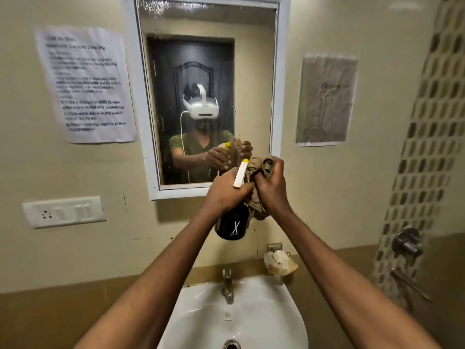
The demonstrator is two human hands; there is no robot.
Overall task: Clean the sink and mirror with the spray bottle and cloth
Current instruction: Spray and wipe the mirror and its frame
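Sink: the white sink (264,321) is nearest, low in the view, with the tap (227,285) at its back rim and the drain (232,345) at the bottom edge; the bowl looks dry and bare, no foam or wet streaks that I can make out
Soap: a pale lump in crumpled wrapping (279,261) sits on the ledge just right of the tap
Left hand: the left hand (227,188) is raised in front of the mirror's lower edge, fingers wrapped tight around the neck of the spray bottle (232,224), dark body hanging below the fist, white and yellow nozzle pointing up and away
Right hand: the right hand (271,183) is beside it, touching, fingers closed on the bunched brown cloth (256,172), which is pressed against the bottle head
Mirror: the mirror (191,59) hangs on the wall behind the hands, in a white frame; smears and specks show near its top edge
Wall: a printed sheet (85,84) left of the mirror, a switch plate (64,211) below it
Progress: early by my reading; the cloth seems to be getting wetted, and wiping of both mirror and sink looks still to do
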